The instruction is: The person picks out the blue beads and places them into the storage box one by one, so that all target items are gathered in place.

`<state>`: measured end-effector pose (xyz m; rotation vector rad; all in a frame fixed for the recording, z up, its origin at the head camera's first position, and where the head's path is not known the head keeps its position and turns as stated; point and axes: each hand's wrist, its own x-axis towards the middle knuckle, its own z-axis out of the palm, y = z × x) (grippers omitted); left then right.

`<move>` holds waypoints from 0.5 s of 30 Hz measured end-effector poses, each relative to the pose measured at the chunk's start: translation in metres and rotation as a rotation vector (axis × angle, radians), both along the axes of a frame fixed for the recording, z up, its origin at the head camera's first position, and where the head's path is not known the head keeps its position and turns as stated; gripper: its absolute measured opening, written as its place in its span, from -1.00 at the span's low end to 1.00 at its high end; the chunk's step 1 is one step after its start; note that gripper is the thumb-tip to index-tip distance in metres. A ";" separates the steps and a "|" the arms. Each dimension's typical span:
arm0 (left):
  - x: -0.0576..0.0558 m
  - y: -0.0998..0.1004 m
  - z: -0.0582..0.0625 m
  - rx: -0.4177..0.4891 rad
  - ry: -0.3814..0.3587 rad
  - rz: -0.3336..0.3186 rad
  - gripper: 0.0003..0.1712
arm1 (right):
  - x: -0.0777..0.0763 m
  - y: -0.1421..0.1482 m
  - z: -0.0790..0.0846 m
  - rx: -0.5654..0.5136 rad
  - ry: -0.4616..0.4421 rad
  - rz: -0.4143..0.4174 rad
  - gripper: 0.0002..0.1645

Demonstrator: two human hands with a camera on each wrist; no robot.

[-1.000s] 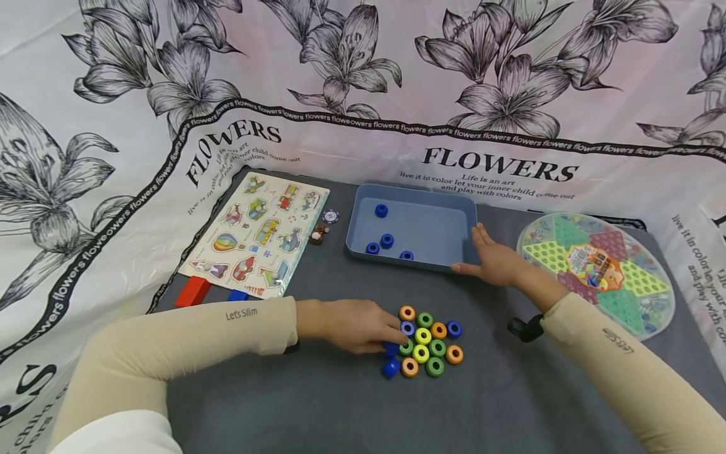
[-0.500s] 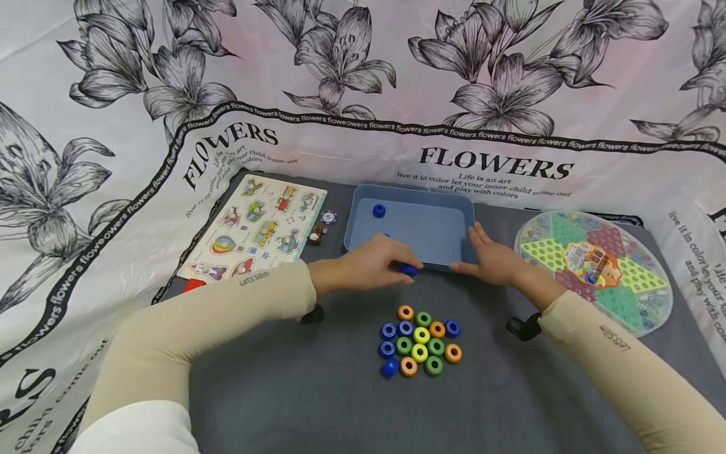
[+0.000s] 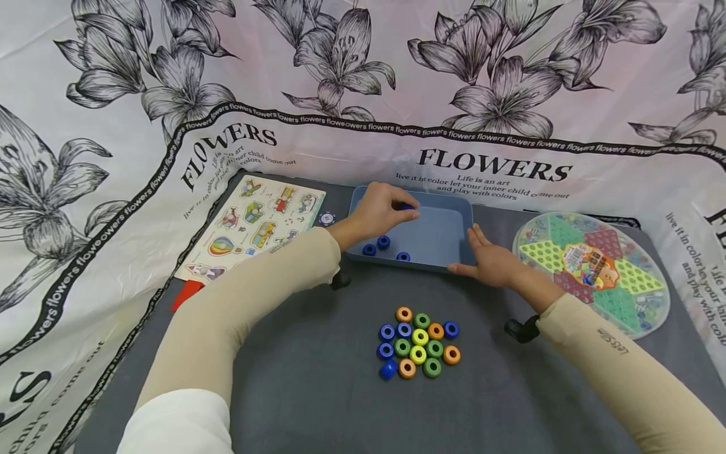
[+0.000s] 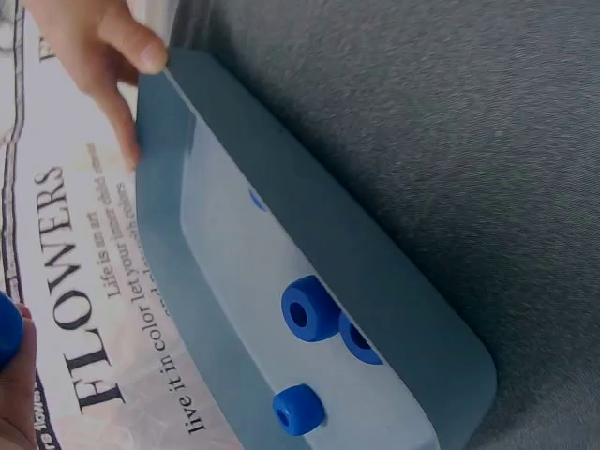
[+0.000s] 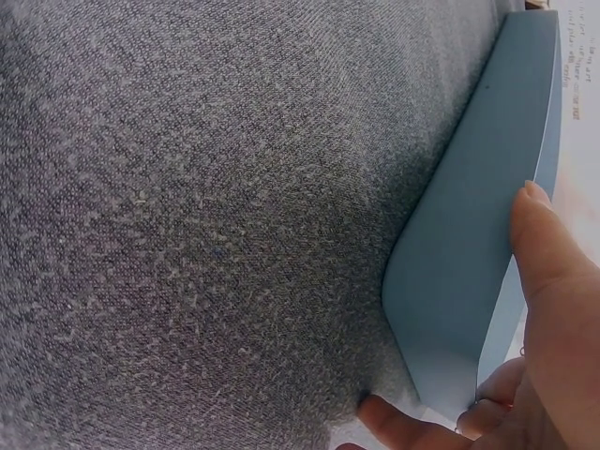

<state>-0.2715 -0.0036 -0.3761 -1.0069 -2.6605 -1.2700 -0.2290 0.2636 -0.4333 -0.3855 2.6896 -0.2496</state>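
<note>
In the head view my left hand (image 3: 375,207) is over the blue tray (image 3: 442,236), pinching a blue bead (image 3: 404,207) between thumb and fingers. The left wrist view shows that blue bead (image 4: 7,330) at its left edge. Several blue beads (image 4: 298,410) with round holes lie inside the tray. My right hand (image 3: 492,261) touches the tray's near right corner with spread fingers; the thumb (image 5: 544,239) lies on the front rim and the other fingers are along the right side. Closer to me, a cluster of orange, green, yellow and blue beads (image 3: 433,375) sits on the grey cloth.
A picture puzzle board (image 3: 238,255) lies left of the tray, with a red block (image 3: 186,294) by its near corner. A poker chip (image 3: 327,219) is beside the tray. At right rests a round star-patterned game board (image 3: 641,277). A flower-printed sheet (image 3: 499,142) rises behind.
From the bead cluster, my left hand has picked up a blue bead and carried it away from me, over the tray. My right hand has stayed at the tray's corner.
</note>
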 end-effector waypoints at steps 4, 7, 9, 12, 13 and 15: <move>-0.006 0.002 -0.002 0.026 -0.032 0.031 -0.75 | 0.001 0.000 0.000 -0.003 -0.001 -0.001 0.29; -0.009 0.001 -0.005 0.030 -0.049 0.058 -0.75 | 0.002 0.000 0.001 -0.011 0.005 0.001 0.28; -0.011 0.001 -0.008 0.034 -0.062 0.072 -0.75 | 0.002 -0.001 0.002 -0.017 0.010 0.004 0.27; -0.015 0.001 -0.012 0.027 -0.076 0.088 -0.75 | 0.002 -0.001 0.003 -0.018 0.010 0.004 0.26; -0.016 0.002 -0.013 0.027 -0.079 0.090 -0.75 | 0.002 -0.001 0.003 -0.017 0.010 0.005 0.26; -0.017 0.003 -0.015 0.028 -0.089 0.096 -0.75 | 0.002 -0.001 0.003 -0.014 0.006 0.004 0.27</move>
